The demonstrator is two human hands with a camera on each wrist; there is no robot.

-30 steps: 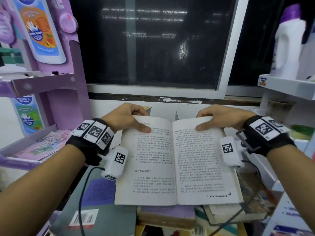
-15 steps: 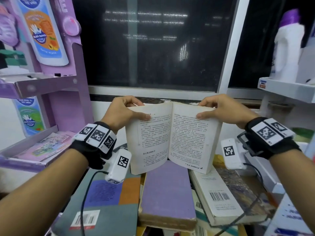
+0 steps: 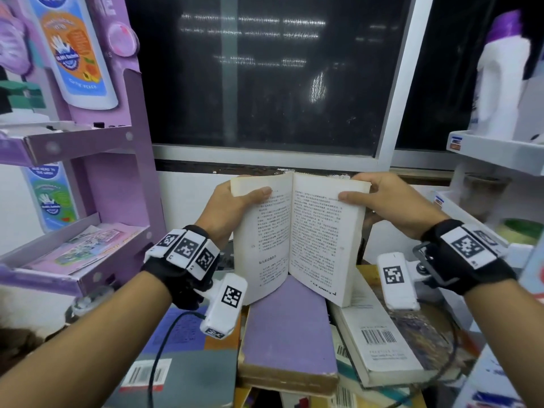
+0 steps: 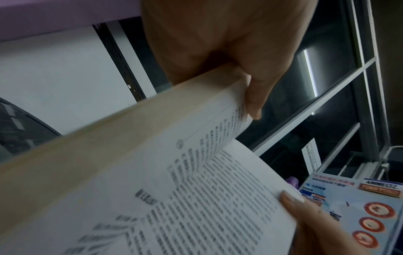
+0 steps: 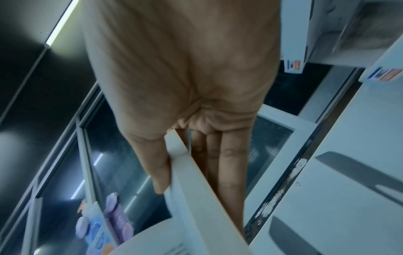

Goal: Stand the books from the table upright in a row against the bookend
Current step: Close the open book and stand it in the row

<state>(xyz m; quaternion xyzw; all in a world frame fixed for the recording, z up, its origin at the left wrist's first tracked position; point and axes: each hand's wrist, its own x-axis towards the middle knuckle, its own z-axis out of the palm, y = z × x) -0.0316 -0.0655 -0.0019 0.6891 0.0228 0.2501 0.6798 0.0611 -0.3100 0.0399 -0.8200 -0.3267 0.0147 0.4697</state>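
A: L hand (image 3: 228, 207) clamps the open paperback (image 3: 297, 237) at its top left corner, thumb on the page, fingers behind. R hand (image 3: 391, 203) does the same at the top right corner.

B: And the book?

A: Held up, splayed, its bottom edge over the purple book (image 3: 287, 334) in the pile of flat books. Can't spot a bookend.

B: Tips?

A: I'd say fold both halves together first, thumbs out of the pages, then stand it on its bottom edge.
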